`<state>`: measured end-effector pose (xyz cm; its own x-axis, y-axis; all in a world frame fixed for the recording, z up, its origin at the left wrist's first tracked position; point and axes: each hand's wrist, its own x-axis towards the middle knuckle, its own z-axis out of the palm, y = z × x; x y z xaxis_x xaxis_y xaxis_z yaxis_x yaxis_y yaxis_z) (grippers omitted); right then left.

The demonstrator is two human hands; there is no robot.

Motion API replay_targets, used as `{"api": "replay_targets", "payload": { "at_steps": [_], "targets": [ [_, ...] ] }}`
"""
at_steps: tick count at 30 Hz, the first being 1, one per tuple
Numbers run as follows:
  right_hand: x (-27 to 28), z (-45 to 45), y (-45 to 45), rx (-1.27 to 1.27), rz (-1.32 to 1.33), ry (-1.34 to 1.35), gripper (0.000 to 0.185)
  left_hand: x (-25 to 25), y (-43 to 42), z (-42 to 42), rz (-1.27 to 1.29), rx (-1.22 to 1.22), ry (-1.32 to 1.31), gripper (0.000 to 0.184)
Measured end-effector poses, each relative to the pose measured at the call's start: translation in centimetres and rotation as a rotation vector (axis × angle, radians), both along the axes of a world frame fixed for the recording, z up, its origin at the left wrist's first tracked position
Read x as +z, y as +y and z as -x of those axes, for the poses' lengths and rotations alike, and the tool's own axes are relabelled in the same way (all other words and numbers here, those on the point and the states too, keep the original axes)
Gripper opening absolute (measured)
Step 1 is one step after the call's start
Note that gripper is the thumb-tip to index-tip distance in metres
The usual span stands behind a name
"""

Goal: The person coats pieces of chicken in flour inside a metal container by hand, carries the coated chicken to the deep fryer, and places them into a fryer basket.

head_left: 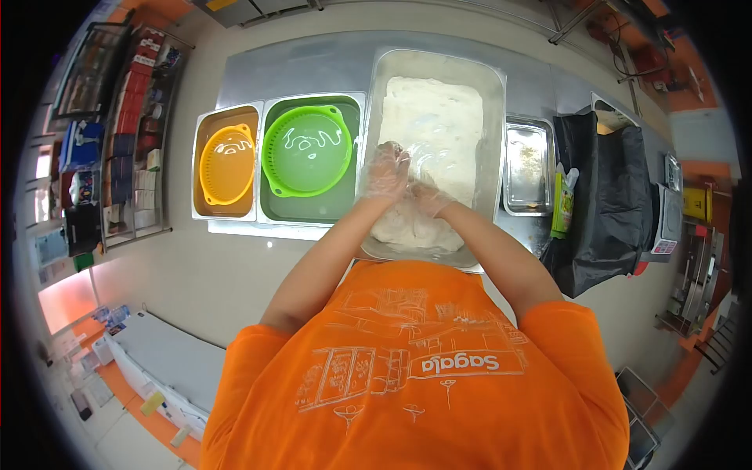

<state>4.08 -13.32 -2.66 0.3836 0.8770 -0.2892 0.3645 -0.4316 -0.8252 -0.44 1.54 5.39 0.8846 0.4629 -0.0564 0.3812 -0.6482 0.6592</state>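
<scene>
A wide slab of pale, wet-looking dough (439,117) lies in a deep metal tub (493,168) in front of me. My left hand (387,170), in a clear plastic glove, is closed on dough near the tub's left wall, its fingers curled. Close beside it, lower and to the right, my right hand (429,197) is also gloved and bent into the dough; its fingertips are partly hidden. Around the hands the dough looks glossy and folded, and more of it lies nearer my body.
Left of the tub, metal pans of liquid hold a green basket (307,150) and an orange basket (228,164). To the right are a shallow metal tray (529,167), a green-and-white packet (562,202) and a black bag (615,207). A scale (667,219) stands farther right.
</scene>
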Motion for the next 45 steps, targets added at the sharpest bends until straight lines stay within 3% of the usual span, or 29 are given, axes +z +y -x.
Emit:
{"api": "replay_targets", "payload": {
  "at_steps": [1,2,4,5,8,11,14,17,19,21,23,25,26,28,30,32,35,36,39,41,44,45],
  "targets": [
    [-1.0,0.5,-0.6,0.005,0.105,0.102,0.046,-1.8,0.0,-0.6,-0.055,-0.013,-0.002,0.04],
    [-1.5,0.6,-1.0,0.008,0.209,0.203,0.046,-2.5,0.1,-1.1,-0.145,-0.12,0.18,0.038],
    [0.8,-2.7,-0.9,0.255,0.437,0.11,0.049,-3.5,0.1,-1.8,-0.321,-0.342,0.542,0.036],
    [2.5,-4.1,-0.9,0.379,0.553,0.064,0.051,-4.5,-0.1,-1.7,-0.371,-0.469,0.602,0.036],
    [5.7,-5.5,-1.8,-0.142,0.741,-0.18,0.046,-3.8,-0.8,-1.4,-0.437,-0.831,0.807,0.037],
    [-6.8,-2.9,-6.3,0.093,0.458,-0.185,0.06,-7.6,-1.6,-0.7,-0.277,-0.649,0.852,0.04],
    [1.5,0.7,-4.3,-0.079,0.607,0.143,0.067,-8.7,-1.1,0.2,-0.092,-0.708,0.926,0.045],
    [6.3,1.4,-2.4,-0.379,0.658,0.583,0.082,-7.7,-1.0,1.3,0.099,-0.666,0.981,0.048],
    [10.1,2.7,-1.5,-0.397,0.52,0.517,0.083,-8.6,-1.3,2.0,0.226,-0.494,0.959,0.05],
    [8.0,3.4,-1.0,-0.495,0.506,0.464,0.084,-10.3,-1.7,2.8,0.351,-0.266,0.873,0.052],
    [0.1,4.0,-0.4,-0.668,0.622,0.416,0.085,-11.8,-2.2,3.2,0.445,-0.071,0.762,0.055],
    [0.7,4.2,-0.3,-0.681,0.585,0.356,0.086,-12.1,-2.3,3.4,0.492,0.025,0.714,0.058],
    [1.0,4.3,-0.3,-0.686,0.567,0.33,0.086,-12.3,-2.3,3.5,0.5,0.054,0.703,0.059],
    [0.8,3.6,-1.5,-0.464,0.521,0.206,0.078,-11.3,-2.2,3.1,0.521,0.06,0.735,0.063],
    [0.6,2.4,-2.4,-0.526,0.525,0.198,0.073,-9.3,-2.3,1.7,0.513,0.054,0.737,0.067],
    [0.9,1.4,-3.0,-0.876,0.577,0.311,0.071,-6.2,-2.7,0.1,0.472,0.033,0.72,0.07],
    [1.2,0.1,-4.7,-1.029,0.486,0.175,0.067,-3.2,-2.1,-1.3,0.253,-0.066,0.67,0.076],
    [2.9,0.2,-4.9,-1.013,0.516,-0.061,0.067,-2.3,-1.9,-1.4,0.173,-0.129,0.689,0.078],
    [7.3,1.3,-4.1,-0.689,0.655,-0.056,0.068,0.5,-1.2,-1.0,-0.024,-0.397,0.763,0.081],
    [2.5,1.2,-5.8,-0.545,0.531,-0.08,0.061,2.4,-0.9,-0.1,-0.092,-0.684,0.825,0.081],
    [6.2,0.5,-6.6,-0.466,0.645,-0.094,0.056,4.9,-1.2,1.5,-0.017,-0.381,1.015,0.079],
    [8.2,0.5,-6.6,-0.46,0.732,-0.09,0.056,4.5,-1.4,2.1,-0.007,-0.384,1.038,0.079]
  ]
}}
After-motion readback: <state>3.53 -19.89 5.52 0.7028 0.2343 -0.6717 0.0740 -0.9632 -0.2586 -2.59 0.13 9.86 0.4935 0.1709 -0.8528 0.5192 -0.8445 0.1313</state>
